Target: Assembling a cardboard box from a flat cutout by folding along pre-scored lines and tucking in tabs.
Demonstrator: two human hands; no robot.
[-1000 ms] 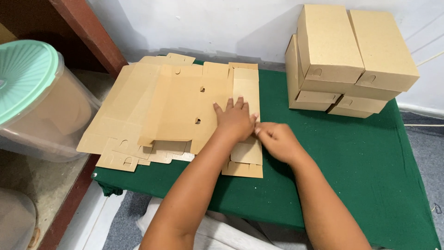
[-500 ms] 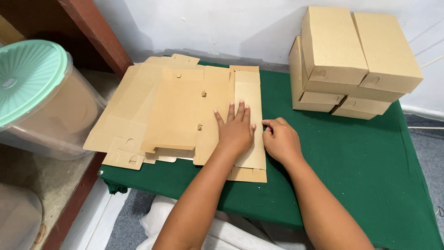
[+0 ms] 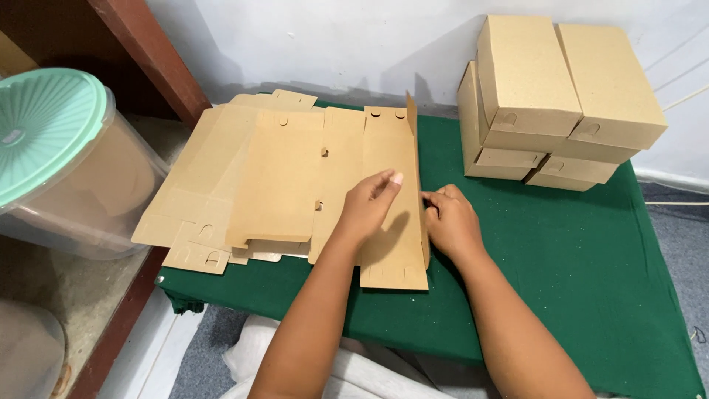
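A flat brown cardboard box blank (image 3: pixel 384 155) lies on top of a pile of like blanks (image 3: pixel 251 170) on a green-covered table (image 3: pixel 576 251). Its right side flap (image 3: pixel 413 148) stands folded upright. My left hand (image 3: pixel 369 203) rests on the blank just left of that flap, fingers curled with the thumb toward the fold. My right hand (image 3: pixel 450 222) presses against the flap's outer side from the right, low on the table.
Several assembled brown boxes (image 3: pixel 554 96) are stacked at the back right against a white wall. A clear plastic tub with a mint-green lid (image 3: pixel 52 140) stands at the left, beside a dark red wooden post (image 3: pixel 155 59).
The blank's right flap, flat before, now stands upright. My left hand has lifted from flat pressing to a curled hold, and my right hand has pushed the flap up.
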